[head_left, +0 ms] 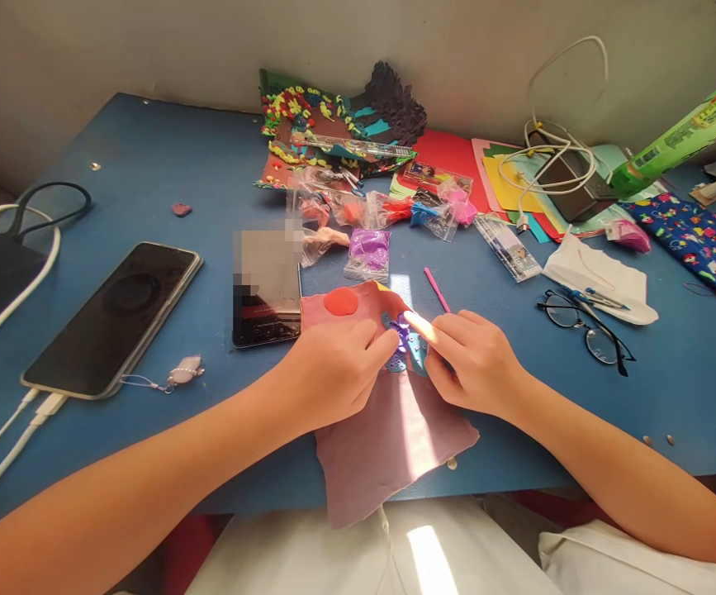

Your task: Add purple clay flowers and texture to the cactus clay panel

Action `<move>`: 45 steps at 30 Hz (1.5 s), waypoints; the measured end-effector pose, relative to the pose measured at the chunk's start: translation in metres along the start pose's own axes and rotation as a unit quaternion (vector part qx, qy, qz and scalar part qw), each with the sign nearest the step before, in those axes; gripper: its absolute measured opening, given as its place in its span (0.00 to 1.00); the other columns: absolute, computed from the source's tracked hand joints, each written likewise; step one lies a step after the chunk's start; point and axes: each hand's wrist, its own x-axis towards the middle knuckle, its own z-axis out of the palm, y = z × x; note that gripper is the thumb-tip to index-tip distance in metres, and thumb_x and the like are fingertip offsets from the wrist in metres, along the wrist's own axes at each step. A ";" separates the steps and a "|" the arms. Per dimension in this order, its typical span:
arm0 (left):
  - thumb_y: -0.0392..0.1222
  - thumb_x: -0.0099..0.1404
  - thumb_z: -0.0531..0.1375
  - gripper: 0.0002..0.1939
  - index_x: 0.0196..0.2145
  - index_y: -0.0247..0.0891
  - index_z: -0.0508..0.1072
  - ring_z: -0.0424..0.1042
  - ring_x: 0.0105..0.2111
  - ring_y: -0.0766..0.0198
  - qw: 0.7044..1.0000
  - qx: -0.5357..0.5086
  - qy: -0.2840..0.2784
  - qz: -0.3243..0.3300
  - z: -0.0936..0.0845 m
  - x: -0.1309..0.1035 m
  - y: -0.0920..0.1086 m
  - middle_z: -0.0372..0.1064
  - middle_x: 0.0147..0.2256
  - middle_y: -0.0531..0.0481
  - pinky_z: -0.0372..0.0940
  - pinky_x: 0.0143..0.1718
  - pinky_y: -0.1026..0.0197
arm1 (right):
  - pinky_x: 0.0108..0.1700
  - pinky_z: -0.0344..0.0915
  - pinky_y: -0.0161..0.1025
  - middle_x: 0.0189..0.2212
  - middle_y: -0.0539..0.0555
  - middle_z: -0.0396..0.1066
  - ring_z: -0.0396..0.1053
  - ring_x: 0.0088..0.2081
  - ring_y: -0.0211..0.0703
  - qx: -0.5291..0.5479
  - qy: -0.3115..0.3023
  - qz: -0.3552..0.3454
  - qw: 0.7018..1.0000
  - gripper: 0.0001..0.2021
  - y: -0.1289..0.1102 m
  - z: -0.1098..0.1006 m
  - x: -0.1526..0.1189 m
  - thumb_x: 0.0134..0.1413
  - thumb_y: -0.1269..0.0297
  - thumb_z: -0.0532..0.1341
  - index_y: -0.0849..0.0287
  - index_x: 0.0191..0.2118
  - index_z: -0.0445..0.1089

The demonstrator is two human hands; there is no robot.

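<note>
A flat clay sheet (388, 446), pinkish to mauve, lies in front of me and overhangs the table's near edge. A round red clay disc (340, 302) sits on its upper left. Near its upper right are dotted blue clay pieces (418, 354) and a small lump of purple clay (402, 330). My left hand (342, 368) is closed, thumb and index finger at the purple clay's left side. From the right, my right hand (475, 359) meets the same lump with its index fingertip, thumb lower beside the blue piece, other fingers curled. The fingers partly hide the purple clay.
A tablet-like device (267, 289) stands behind the sheet. Left lies a phone (116, 318) with cables. Bagged clay (370, 252), a pink stick (437, 289) and a decorated clay picture (314, 124) are farther back. Glasses (586, 326) rest at right near white paper (602, 277).
</note>
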 end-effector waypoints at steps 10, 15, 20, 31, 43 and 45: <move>0.29 0.64 0.46 0.14 0.31 0.36 0.69 0.62 0.21 0.66 1.000 0.005 -0.004 0.006 0.000 0.000 0.000 0.65 0.22 0.51 0.53 0.21 0.63 | 0.28 0.54 0.36 0.25 0.52 0.67 0.55 0.25 0.39 0.018 -0.017 -0.007 1.000 0.08 0.003 0.001 -0.001 0.56 0.76 0.52 0.60 0.35 0.67; 0.29 0.65 0.46 0.14 0.30 0.36 0.69 0.62 0.22 0.66 1.000 0.004 -0.001 0.005 -0.001 0.000 -0.001 0.65 0.22 0.51 0.53 0.22 0.63 | 0.28 0.54 0.36 0.25 0.51 0.66 0.52 0.23 0.39 0.029 -0.038 0.013 0.999 0.07 0.003 0.003 -0.002 0.56 0.75 0.52 0.59 0.32 0.66; 0.29 0.67 0.45 0.15 0.36 0.33 0.71 0.68 0.26 0.64 0.993 -0.110 0.034 -0.031 0.000 -0.001 0.006 0.70 0.27 0.48 0.60 0.24 0.62 | 0.26 0.53 0.36 0.22 0.50 0.65 0.52 0.22 0.37 0.040 -0.004 0.020 0.999 0.07 0.001 0.000 0.001 0.57 0.75 0.53 0.59 0.33 0.66; 0.35 0.62 0.57 0.18 0.50 0.32 0.69 0.77 0.31 0.65 0.692 -0.646 -0.018 -0.322 -0.015 0.011 0.019 0.79 0.33 0.48 0.71 0.27 0.66 | 0.28 0.65 0.34 0.27 0.53 0.72 0.66 0.28 0.37 0.181 0.083 0.014 0.980 0.06 -0.013 -0.011 0.001 0.60 0.71 0.59 0.59 0.43 0.66; 0.44 0.64 0.58 0.13 0.44 0.35 0.72 0.74 0.28 0.67 0.691 -0.639 -0.087 -0.327 -0.024 0.010 0.022 0.75 0.27 0.51 0.67 0.25 0.68 | 0.28 0.66 0.33 0.26 0.52 0.69 0.64 0.27 0.36 0.229 0.077 0.017 0.970 0.05 -0.020 -0.014 0.002 0.58 0.75 0.59 0.60 0.38 0.65; 0.44 0.64 0.57 0.10 0.39 0.36 0.73 0.72 0.26 0.68 0.695 -0.641 -0.096 -0.311 -0.027 0.010 0.021 0.72 0.25 0.53 0.66 0.26 0.68 | 0.27 0.66 0.33 0.26 0.52 0.69 0.64 0.27 0.36 0.215 0.079 0.013 0.973 0.05 -0.019 -0.015 0.002 0.57 0.75 0.59 0.60 0.39 0.64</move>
